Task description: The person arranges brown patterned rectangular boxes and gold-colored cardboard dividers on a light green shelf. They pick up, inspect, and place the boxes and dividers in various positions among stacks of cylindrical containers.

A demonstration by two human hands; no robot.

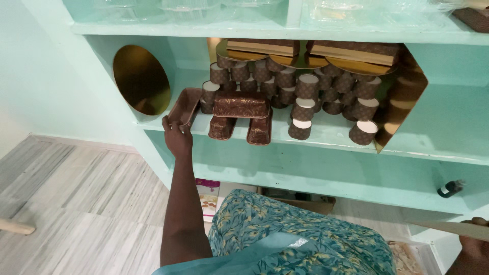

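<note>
At the shelf's (326, 140) front left edge, the left hand (177, 136) pinches a brown loaf mould (184, 106), while the right hand (473, 244), barely visible, grips a flat board (448, 229).

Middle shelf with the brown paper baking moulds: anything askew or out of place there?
Yes. The brown oblong paper loaf mould in the left hand leans tilted at the pale green shelf edge. Round brown paper cups lie heaped on their sides, not upright. A round gold cake board leans against the wall.
</note>
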